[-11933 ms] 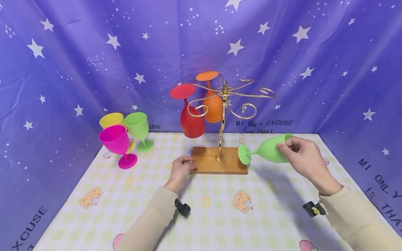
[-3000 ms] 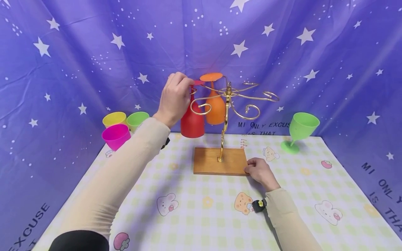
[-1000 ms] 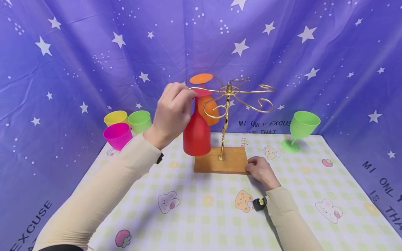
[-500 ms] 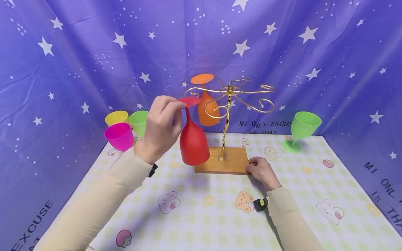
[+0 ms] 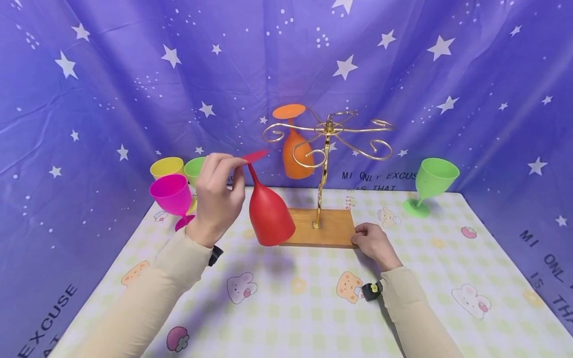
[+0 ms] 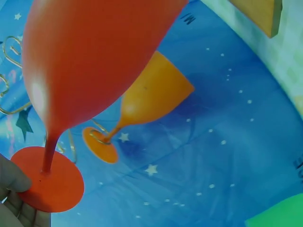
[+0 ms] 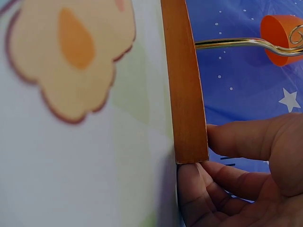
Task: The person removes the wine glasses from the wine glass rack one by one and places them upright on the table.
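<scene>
A red plastic goblet point(image 5: 270, 214) hangs upside down and tilted in the air, left of the gold rack's pole. My left hand point(image 5: 219, 196) pinches the edge of its round foot between thumb and fingers; in the left wrist view the foot point(image 6: 52, 184) shows with the thumb on it. The rack point(image 5: 321, 184) has curled wire arms and stands on a wooden base point(image 5: 331, 228). At the base's right front corner, my right hand point(image 5: 376, 244) grips the wood, thumb on top and fingers against the end. An orange goblet point(image 5: 297, 156) hangs inverted from a rear arm.
At the left stand a magenta goblet point(image 5: 171, 195), a yellow goblet point(image 5: 167, 166) and a green goblet point(image 5: 193, 169), the last partly behind my left hand. Another green goblet point(image 5: 434, 179) stands at the back right. A starry purple curtain point(image 5: 380, 89) encloses the checked tablecloth point(image 5: 286, 318).
My left hand has taken the red goblet off its rack arm and brought it down, left and nearer. Earlier, my right hand set the green goblet down at right and moved to the base.
</scene>
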A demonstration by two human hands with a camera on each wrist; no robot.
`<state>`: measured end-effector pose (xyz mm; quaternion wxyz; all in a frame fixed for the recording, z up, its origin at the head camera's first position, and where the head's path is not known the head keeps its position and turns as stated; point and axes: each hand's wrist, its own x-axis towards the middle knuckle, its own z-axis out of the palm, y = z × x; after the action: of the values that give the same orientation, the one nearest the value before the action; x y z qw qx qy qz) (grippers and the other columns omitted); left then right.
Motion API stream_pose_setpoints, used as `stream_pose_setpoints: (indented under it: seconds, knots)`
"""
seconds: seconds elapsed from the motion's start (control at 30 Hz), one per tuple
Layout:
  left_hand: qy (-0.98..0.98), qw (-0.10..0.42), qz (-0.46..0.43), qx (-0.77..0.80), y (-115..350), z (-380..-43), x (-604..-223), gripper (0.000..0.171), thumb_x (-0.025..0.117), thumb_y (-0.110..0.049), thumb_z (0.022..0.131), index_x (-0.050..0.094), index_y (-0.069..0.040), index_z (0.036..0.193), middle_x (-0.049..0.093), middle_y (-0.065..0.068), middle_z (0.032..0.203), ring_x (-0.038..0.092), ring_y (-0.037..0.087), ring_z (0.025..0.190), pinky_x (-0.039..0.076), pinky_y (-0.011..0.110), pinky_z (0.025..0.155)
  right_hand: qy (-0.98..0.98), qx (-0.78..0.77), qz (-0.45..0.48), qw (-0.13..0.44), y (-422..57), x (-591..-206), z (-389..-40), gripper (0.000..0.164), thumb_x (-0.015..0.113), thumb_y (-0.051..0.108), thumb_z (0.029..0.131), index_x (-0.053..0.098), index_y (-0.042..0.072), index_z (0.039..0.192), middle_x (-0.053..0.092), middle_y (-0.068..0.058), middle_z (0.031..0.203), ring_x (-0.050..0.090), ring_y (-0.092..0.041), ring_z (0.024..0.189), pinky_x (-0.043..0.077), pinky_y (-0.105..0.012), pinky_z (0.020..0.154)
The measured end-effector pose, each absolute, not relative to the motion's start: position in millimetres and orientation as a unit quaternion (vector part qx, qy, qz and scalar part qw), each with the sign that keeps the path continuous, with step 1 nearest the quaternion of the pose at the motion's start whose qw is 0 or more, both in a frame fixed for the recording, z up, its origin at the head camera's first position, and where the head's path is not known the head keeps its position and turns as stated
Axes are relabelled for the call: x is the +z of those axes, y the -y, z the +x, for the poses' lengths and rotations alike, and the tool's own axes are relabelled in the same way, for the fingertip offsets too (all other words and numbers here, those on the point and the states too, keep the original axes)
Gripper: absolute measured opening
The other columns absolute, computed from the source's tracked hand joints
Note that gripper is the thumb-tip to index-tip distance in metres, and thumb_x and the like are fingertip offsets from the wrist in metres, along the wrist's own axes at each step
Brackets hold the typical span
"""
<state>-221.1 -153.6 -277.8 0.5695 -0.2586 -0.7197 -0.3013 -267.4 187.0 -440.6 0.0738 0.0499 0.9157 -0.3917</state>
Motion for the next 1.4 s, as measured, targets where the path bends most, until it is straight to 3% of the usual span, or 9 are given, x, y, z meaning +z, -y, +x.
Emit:
stream_pose_setpoints:
  seconds: [0.27, 0.63, 0.87, 1.07, 1.23, 1.4]
  knots:
    - [0.729, 0.561, -0.194, -0.34, 158.9, -225.5, -308.1, 0.012, 0.055, 0.004, 0.083, 0.066, 0.003, 0.086, 0.06, 0.015, 0.082, 0.055, 0.031, 0.078, 0.043, 0.038, 0.071, -0.918, -0.388, 0.048, 0.07, -188.1, -442.5, -267.9, 0.034, 0.059, 0.012, 0.086, 0.057, -0.004, 0.116, 0.059, -0.018, 0.108, 0.055, -0.027, 0.091, 0.047, -0.035, 0.074]
    - [0.743, 0.531, -0.131, -0.385, 152.9, -228.9, -347.4, 0.016, 0.056, 0.012, 0.077, 0.066, 0.002, 0.085, 0.059, 0.012, 0.079, 0.056, 0.027, 0.076, 0.047, 0.034, 0.071, -0.915, -0.393, 0.039, 0.083, -187.3, -440.0, -266.9, 0.034, 0.059, 0.012, 0.087, 0.056, -0.005, 0.117, 0.058, -0.019, 0.108, 0.055, -0.027, 0.089, 0.048, -0.034, 0.072]
    - [0.75, 0.503, -0.096, -0.419, 144.0, -229.6, -370.0, 0.017, 0.057, 0.011, 0.076, 0.067, 0.001, 0.085, 0.059, 0.013, 0.08, 0.058, 0.026, 0.075, 0.05, 0.033, 0.069, -0.905, -0.415, 0.008, 0.095, -187.8, -423.7, -261.0, 0.042, 0.059, 0.024, 0.092, 0.053, -0.007, 0.12, 0.061, -0.019, 0.106, 0.059, -0.025, 0.087, 0.051, -0.035, 0.073]
    - [0.747, 0.485, -0.062, -0.45, 138.1, -228.9, -383.9, 0.017, 0.059, 0.012, 0.074, 0.067, 0.002, 0.085, 0.059, 0.011, 0.08, 0.057, 0.022, 0.072, 0.05, 0.029, 0.066, -0.908, -0.413, -0.039, 0.059, -186.9, -404.1, -254.3, 0.048, 0.057, 0.032, 0.094, 0.053, -0.005, 0.125, 0.062, -0.02, 0.111, 0.058, -0.03, 0.098, 0.047, -0.044, 0.086]
    - [0.737, 0.449, -0.029, -0.505, 136.5, -229.4, -392.6, 0.019, 0.059, 0.014, 0.075, 0.067, 0.003, 0.087, 0.06, 0.012, 0.082, 0.057, 0.022, 0.074, 0.05, 0.024, 0.065, -0.912, -0.402, -0.085, 0.019, -174.2, -388.2, -244.3, 0.044, 0.054, 0.036, 0.096, 0.06, -0.001, 0.119, 0.066, -0.014, 0.097, 0.06, -0.025, 0.087, 0.048, -0.038, 0.077]
    - [0.726, 0.419, 0.005, -0.545, 135.4, -229.3, -399.2, 0.017, 0.058, 0.012, 0.076, 0.067, 0.003, 0.087, 0.06, 0.015, 0.082, 0.056, 0.023, 0.074, 0.048, 0.024, 0.063, -0.904, -0.397, -0.153, -0.027, -157.8, -375.7, -231.6, 0.044, 0.049, 0.041, 0.099, 0.067, 0.003, 0.112, 0.067, -0.008, 0.095, 0.059, -0.02, 0.084, 0.049, -0.036, 0.075]
